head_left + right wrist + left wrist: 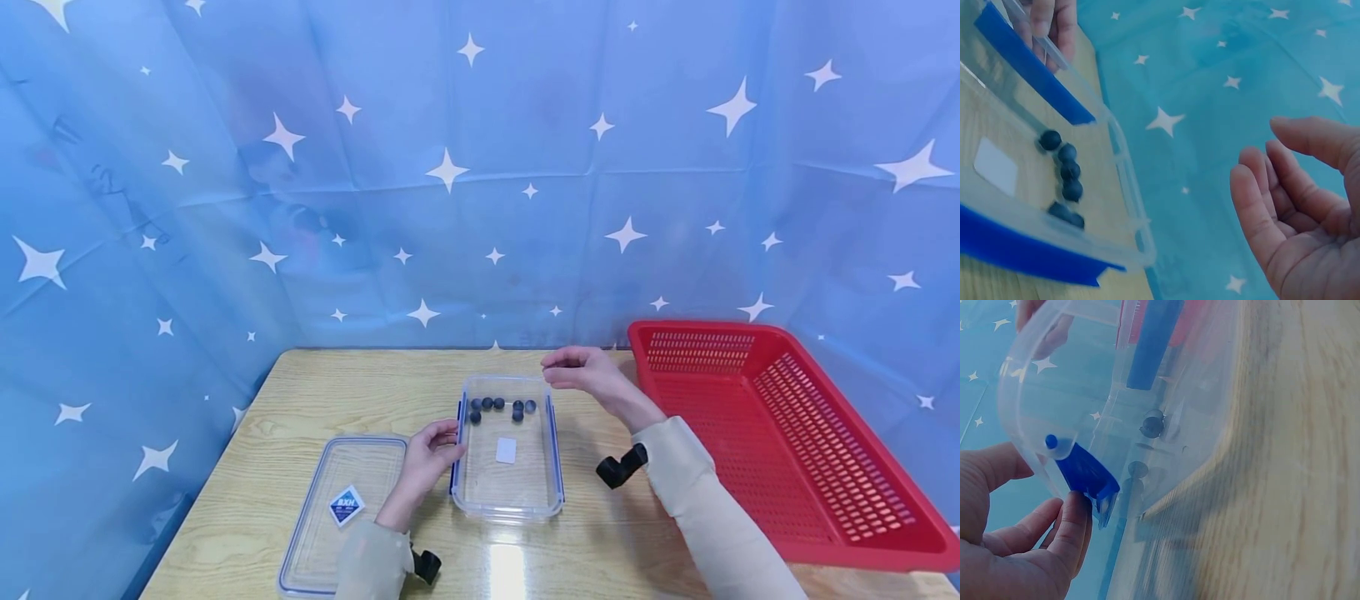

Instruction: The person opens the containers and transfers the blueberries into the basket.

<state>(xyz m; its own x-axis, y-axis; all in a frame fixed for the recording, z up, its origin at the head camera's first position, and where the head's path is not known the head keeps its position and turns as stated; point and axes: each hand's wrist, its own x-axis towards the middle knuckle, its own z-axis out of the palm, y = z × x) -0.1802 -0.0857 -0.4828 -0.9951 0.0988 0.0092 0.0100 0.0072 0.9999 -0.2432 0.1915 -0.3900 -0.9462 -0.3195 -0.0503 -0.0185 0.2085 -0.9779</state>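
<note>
A clear plastic food container (480, 492) with blue side latches stands on the table. Inside, toward its far end, lie several blueberries (498, 403), also seen in the right wrist view as a row of dark round berries (1070, 170). My left hand (430, 458) holds the container's left side, thumb at the rim and fingertips against the blue latch (1088, 475). Raised just beyond the far right corner is my right hand (592, 375). Its fingers are loosely bent, with a gap to the thumb and nothing between them (1297, 206).
Left of the container lies its clear lid (375, 467) with a blue BXH label, partly behind my left forearm. A large red basket (720, 433) stands at the right of the wooden table (240, 500). Behind the table hangs a blue star-patterned cloth (465, 208).
</note>
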